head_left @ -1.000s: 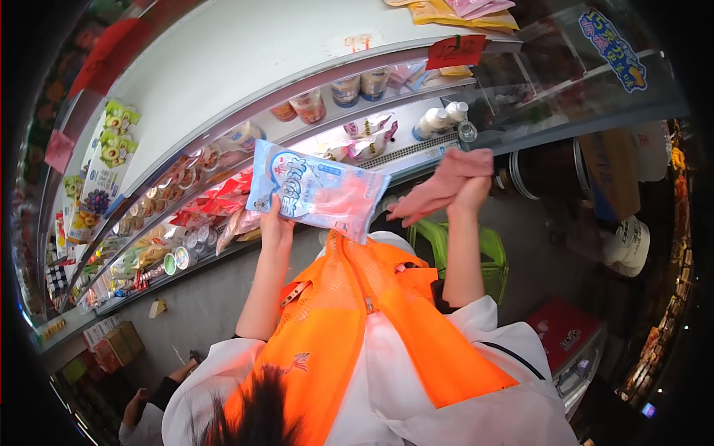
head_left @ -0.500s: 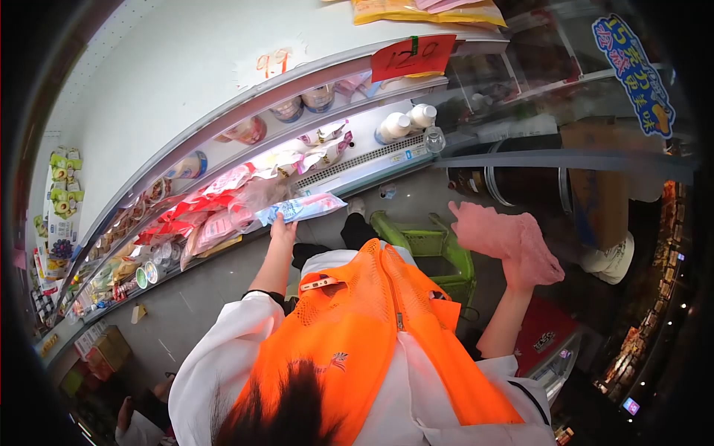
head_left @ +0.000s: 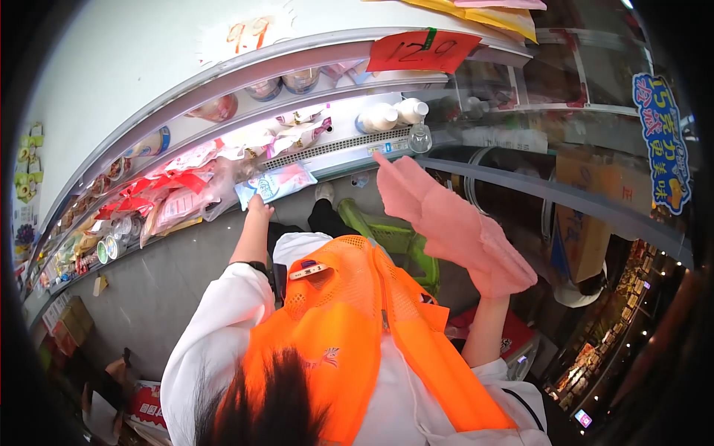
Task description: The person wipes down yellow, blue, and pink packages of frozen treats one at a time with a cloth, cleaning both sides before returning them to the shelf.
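Observation:
My left hand [head_left: 258, 209] grips the lower left edge of a light blue and white plastic packet [head_left: 279, 184], held out before the lowest shelf of the chilled display. Pink wrapped contents show at the packet's right part. On the other side, my right hand is raised with a pink towel-like cloth [head_left: 454, 227] draped over it. The cloth hides the fingers, and its far end points toward the shelf edge. Left of the packet lie red and pink bagged goods [head_left: 175, 201]. White-capped bottles [head_left: 378, 117] stand farther right on the shelf.
A green plastic crate [head_left: 394, 241] is on the floor between my hands. A red price card [head_left: 422, 50] hangs on the upper shelf edge. Cardboard boxes [head_left: 584, 238] stand at the right behind a clear panel. Another carton [head_left: 149, 405] sits on the floor at lower left.
The right hand has brought the pink cloth forward and left, toward the shelf edge. The left hand still holds the packet, now tilted differently. The view has shifted to the right.

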Action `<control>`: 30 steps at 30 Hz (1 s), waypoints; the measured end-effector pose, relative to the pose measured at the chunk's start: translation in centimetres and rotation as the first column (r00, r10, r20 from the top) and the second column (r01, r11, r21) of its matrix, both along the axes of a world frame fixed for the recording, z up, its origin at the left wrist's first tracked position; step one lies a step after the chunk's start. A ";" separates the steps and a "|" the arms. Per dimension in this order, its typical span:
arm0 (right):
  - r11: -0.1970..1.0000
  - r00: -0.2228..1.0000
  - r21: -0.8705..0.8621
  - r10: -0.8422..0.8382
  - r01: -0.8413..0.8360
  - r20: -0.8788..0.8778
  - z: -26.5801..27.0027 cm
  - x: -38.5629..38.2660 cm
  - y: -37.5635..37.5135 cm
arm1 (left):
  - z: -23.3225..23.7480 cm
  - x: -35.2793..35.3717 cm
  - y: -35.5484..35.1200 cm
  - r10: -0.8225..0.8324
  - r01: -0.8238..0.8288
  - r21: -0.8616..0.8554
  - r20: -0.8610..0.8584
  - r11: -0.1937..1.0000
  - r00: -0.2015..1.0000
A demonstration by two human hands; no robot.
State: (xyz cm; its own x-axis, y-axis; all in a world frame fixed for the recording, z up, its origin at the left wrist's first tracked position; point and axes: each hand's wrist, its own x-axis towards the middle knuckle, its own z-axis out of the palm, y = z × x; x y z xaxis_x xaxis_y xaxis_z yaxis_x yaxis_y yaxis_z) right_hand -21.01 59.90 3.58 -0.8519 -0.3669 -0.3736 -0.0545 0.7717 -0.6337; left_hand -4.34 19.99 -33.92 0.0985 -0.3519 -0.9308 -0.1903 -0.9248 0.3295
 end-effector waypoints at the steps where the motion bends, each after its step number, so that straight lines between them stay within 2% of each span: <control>1: 0.988 0.993 0.125 0.102 -0.094 -0.061 0.1 -0.2 -0.6 | -0.3 0.6 -0.2 -0.140 0.138 -0.107 -0.011 0.985 0.990; 2: 0.985 0.987 0.104 0.145 -0.138 -0.073 0.3 -0.4 -1.4 | -0.4 1.1 -0.6 -0.278 0.270 -0.215 -0.005 0.938 0.961; 3: 0.980 0.978 0.083 0.188 -0.181 -0.086 0.5 -0.7 -2.3 | 3.8 -0.5 -0.1 -0.337 0.345 -0.275 0.078 0.898 0.938; 4: 0.980 0.983 -0.087 0.173 -0.178 -0.058 1.1 -1.1 -3.6 | 5.6 -0.9 0.5 -0.502 0.481 -0.399 0.058 0.781 0.863; 5: 0.952 0.986 -0.256 0.165 -0.168 -0.032 1.8 -1.6 -5.1 | 7.9 -1.8 1.0 -0.625 0.590 -0.406 0.056 0.698 0.779; 6: 0.895 0.986 -0.419 0.165 -0.151 -0.005 2.6 -2.2 -6.7 | 14.7 -3.5 1.6 -0.706 0.613 -0.368 -0.221 0.699 0.673; 7: 0.812 0.985 -0.569 0.172 -0.130 0.021 3.4 -2.6 -8.1 | 19.9 -5.2 2.1 -0.766 0.669 -0.379 -0.380 0.640 0.519; 8: 0.711 0.978 -0.700 0.187 -0.067 0.096 4.0 -2.8 -8.9 | 22.6 -6.5 2.4 -0.844 0.717 -0.473 -0.433 0.512 0.317; 9: 0.592 0.961 -0.806 0.218 0.009 0.170 4.5 -3.0 -9.7 | 25.5 -7.7 3.0 -0.894 0.681 -0.620 -0.431 0.391 0.121; 11: 0.375 0.858 -0.888 0.327 0.267 0.397 5.4 -3.2 -10.3 | 32.4 -9.6 4.3 -0.954 0.605 -0.784 -0.270 0.140 -0.129; 12: 0.288 0.778 -0.867 0.389 0.407 0.494 5.7 -3.3 -10.6 | 35.3 -10.2 4.6 -0.961 0.502 -0.862 -0.072 -0.074 -0.266; 14: 0.197 0.563 -0.725 0.509 0.660 0.650 5.7 -3.8 -10.9 | 38.9 -11.0 5.7 -0.907 0.383 -0.912 -0.032 -0.146 -0.420; 15: 0.234 0.584 -0.832 0.618 0.503 0.527 6.1 -4.8 -11.2 | 39.7 -11.5 5.9 -0.854 0.496 -0.834 -0.061 -0.240 -0.517; 17: 0.255 0.672 -0.908 0.611 0.332 0.418 6.1 -6.3 -11.9 | 40.8 -12.2 6.0 -0.726 0.647 -0.617 -0.170 -0.448 -0.666; 18: 0.263 0.712 -0.934 0.606 0.243 0.356 5.9 -7.0 -12.1 | 41.4 -11.7 6.1 -0.828 0.729 -0.642 -0.257 -0.238 -0.498; 19: 0.191 0.692 -0.858 0.520 0.478 0.501 4.6 -7.4 -12.3 | 41.8 -10.8 6.3 -0.882 0.763 -0.646 -0.350 -0.016 -0.315; 20: 0.202 0.618 -0.784 0.514 0.586 0.595 3.9 -7.8 -12.5 | 42.2 -10.1 6.6 -0.887 0.749 -0.629 -0.444 0.208 -0.128; 21: 0.215 0.530 -0.696 0.509 0.685 0.678 3.9 -8.0 -13.2 | 42.5 -9.9 6.8 -0.875 0.648 -0.668 -0.485 0.366 -0.006; 23: 0.249 0.345 -0.499 0.473 0.830 0.810 1.8 -7.5 -13.9 | 42.9 -9.9 6.9 -0.742 0.536 -0.579 -0.655 0.614 0.143; 24: 0.227 0.300 -0.428 0.441 0.875 0.846 2.1 -6.3 -14.9 | 43.0 -10.0 6.9 -0.652 0.465 -0.513 -0.731 0.721 0.204; 26: 0.337 0.243 -0.463 0.527 0.820 0.814 2.8 -4.2 -16.1 | 42.2 -10.2 6.3 -0.602 0.437 -0.494 -0.785 0.751 0.146; 28: 0.423 0.466 -0.642 0.452 0.639 0.761 2.5 -2.6 -16.8 | 42.0 -10.2 6.3 -0.600 0.394 -0.521 -0.793 0.757 0.106; 30: 0.514 0.639 -0.741 0.405 0.432 0.654 2.4 -2.1 -17.2 | 42.5 -9.9 6.6 -0.634 0.418 -0.530 -0.756 0.738 0.161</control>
State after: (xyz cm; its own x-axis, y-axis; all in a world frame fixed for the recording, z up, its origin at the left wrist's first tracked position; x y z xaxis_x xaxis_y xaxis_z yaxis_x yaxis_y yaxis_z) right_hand -23.12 42.73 6.02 -0.4650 -0.8163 -0.3426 0.7020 -0.1043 -0.7044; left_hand -14.22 26.55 8.56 -0.9634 -0.1074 -0.2458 -0.1230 -0.6375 0.7606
